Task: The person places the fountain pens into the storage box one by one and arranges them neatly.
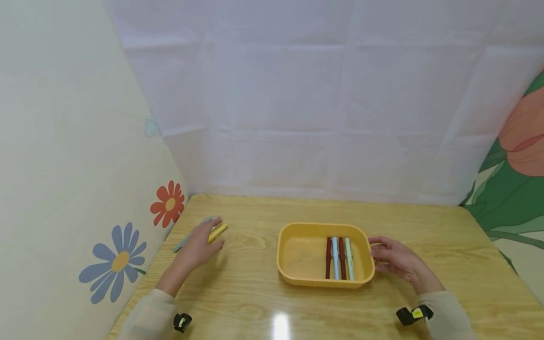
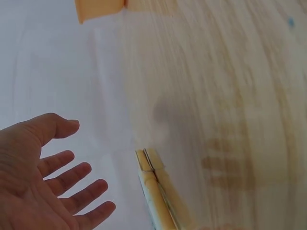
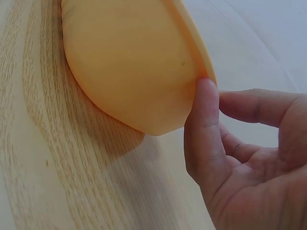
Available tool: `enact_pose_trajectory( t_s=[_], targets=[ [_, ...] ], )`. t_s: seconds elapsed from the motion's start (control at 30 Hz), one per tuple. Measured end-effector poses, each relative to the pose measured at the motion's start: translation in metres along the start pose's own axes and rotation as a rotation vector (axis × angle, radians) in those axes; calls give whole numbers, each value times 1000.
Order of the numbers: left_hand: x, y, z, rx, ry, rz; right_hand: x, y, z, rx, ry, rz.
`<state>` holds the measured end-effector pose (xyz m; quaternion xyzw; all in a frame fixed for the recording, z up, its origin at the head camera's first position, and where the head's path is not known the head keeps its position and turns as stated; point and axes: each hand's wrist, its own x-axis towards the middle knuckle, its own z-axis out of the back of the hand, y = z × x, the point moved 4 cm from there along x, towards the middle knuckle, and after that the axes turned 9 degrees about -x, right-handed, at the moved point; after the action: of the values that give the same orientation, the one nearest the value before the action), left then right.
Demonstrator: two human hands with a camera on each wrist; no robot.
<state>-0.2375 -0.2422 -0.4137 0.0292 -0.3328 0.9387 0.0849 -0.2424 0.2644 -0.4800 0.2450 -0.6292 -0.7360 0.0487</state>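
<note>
At the left of the table my left hand [image 1: 199, 244] hovers with spread fingers over a few pens. A yellow pen [image 1: 218, 232] lies by its fingertips and a grey-blue pen [image 1: 181, 244] sticks out behind it. In the left wrist view the hand [image 2: 53, 184] is apart from the yellow pen [image 2: 160, 203], its palm bare. My right hand [image 1: 397, 260] holds the right end of a yellow tray [image 1: 297, 281]. Thumb and index finger [image 3: 207, 103] meet at the tray's rim in the right wrist view. Inside the tray lie two dark red pens [image 1: 328, 259], a light blue pen [image 1: 335, 257] and a light green pen [image 1: 349, 259].
A wooden table [image 1: 250, 302] carries everything. White cloth [image 1: 272, 104] hangs behind it, and a flower-printed wall [image 1: 63, 165] borders its left side. Large printed leaves and a flower [image 1: 529, 137] are on the right.
</note>
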Motion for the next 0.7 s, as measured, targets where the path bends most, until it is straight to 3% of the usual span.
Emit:
enact_pose_trajectory(
  t_s=[0.23,0.47,0.7],
  targets=[
    [2,15,0,32,6,14,0,0,0,-1,-4,-3],
    [4,30,-6,51,40,106,1,0,0,0,-1,-8],
    [8,43,-11,101,51,142,1,0,0,2,12,-5]
  ],
)
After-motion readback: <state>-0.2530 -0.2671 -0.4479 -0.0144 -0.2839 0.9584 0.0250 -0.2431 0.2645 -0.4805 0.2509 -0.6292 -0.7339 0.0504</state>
